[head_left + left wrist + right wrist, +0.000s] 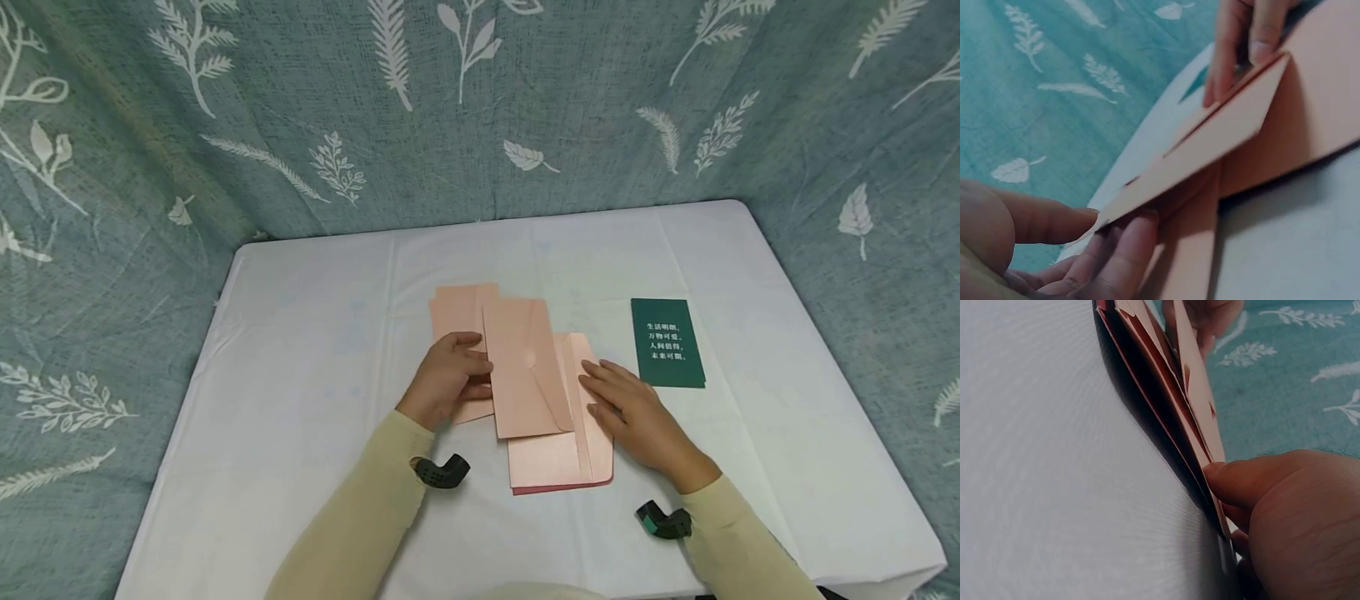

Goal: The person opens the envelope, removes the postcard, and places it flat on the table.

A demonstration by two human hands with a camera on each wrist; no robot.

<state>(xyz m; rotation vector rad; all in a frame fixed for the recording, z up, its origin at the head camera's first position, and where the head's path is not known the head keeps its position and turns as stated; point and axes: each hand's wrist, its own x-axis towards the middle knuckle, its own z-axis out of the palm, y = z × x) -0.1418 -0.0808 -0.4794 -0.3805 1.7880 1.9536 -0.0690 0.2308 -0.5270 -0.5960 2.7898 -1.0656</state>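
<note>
In the head view a closed pink envelope (525, 375) is tilted up from the things under it. My left hand (448, 375) pinches its left edge, thumb above and fingers below, as the left wrist view also shows of this envelope (1210, 140). Under it lies a stack of pink envelopes (547, 465), its top one with the flap folded out to the right. My right hand (633, 412) rests with fairly straight fingers on that flap's right side. The right wrist view has the thumb of my right hand (1310, 500) touching the stack's edge.
More pink envelopes (457, 312) lie overlapped behind my left hand. Right of the stack lie dark green cards (667, 342) with white printed characters. A white cloth covers the table (315, 333). A green leaf-patterned curtain (450, 150) hangs behind and at both sides.
</note>
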